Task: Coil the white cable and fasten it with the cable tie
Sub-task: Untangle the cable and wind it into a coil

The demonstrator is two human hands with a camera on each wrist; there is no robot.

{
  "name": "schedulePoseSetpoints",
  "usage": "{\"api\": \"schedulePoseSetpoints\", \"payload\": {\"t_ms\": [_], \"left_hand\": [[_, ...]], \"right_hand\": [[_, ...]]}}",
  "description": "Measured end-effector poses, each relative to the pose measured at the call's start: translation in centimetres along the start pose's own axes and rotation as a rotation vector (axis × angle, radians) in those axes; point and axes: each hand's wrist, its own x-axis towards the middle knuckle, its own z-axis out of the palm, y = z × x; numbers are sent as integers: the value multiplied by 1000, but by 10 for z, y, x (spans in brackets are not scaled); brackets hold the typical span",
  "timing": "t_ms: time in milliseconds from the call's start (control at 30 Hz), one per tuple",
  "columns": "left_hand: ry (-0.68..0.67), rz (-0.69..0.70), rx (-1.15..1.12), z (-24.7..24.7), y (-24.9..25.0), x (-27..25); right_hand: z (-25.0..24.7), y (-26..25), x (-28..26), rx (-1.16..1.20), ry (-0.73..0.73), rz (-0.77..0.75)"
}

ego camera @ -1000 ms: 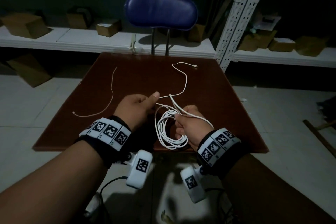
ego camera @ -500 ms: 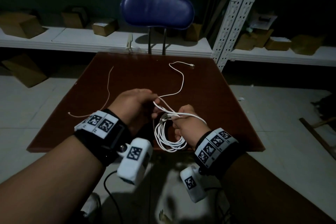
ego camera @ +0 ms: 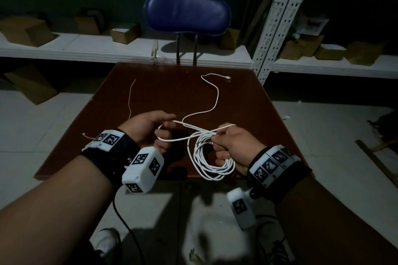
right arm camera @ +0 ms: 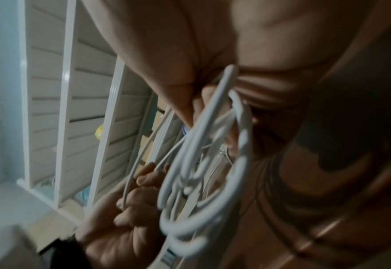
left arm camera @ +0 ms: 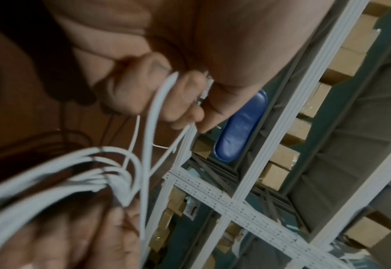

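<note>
The white cable (ego camera: pixel 212 160) hangs in several loops over the brown table's (ego camera: pixel 163 92) near edge. My right hand (ego camera: pixel 218 146) grips the top of this coil in its fist. My left hand (ego camera: pixel 167 128) sits to the left of it and pinches a strand of the same cable, drawn out into a long loop between the two hands. The free tail (ego camera: pixel 216 101) snakes across the table to a plug (ego camera: pixel 227 77) at the far side. A thin white cable tie (ego camera: pixel 129 101) lies on the table's left part. The left wrist view shows the fingers (left arm camera: pixel 166 102) curled round the strand, and the right wrist view the coil (right arm camera: pixel 201 163).
A blue chair (ego camera: pixel 187 14) stands behind the table's far edge. White metal shelving (ego camera: pixel 277 13) with cardboard boxes (ego camera: pixel 125 33) runs along the back. A tiled floor surrounds the table, and a wooden stick (ego camera: pixel 374 161) lies on it to the right.
The hands have moved apart. My left hand drew a strand out to the left into a long loop, and my right hand carried the coil a little to the right.
</note>
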Motion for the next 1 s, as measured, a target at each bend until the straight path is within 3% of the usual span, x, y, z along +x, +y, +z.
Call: {"api": "schedulePoseSetpoints", "payload": {"t_ms": [67, 167, 267, 367, 567, 867, 1000], "left_hand": [[37, -1, -20, 7, -5, 0], [162, 113, 89, 19, -17, 1], [265, 248, 285, 25, -28, 3], [318, 266, 407, 24, -35, 7], [259, 277, 376, 25, -45, 16], [181, 274, 361, 19, -44, 16], [162, 312, 223, 24, -45, 20]], "right_hand": [[0, 1, 2, 20, 82, -48], [1, 2, 5, 22, 201, -125], [3, 2, 7, 98, 255, -153], [6, 0, 7, 166, 264, -174], [10, 0, 9, 274, 234, -216], [12, 0, 11, 233, 257, -231], [14, 3, 12, 201, 247, -244]]}}
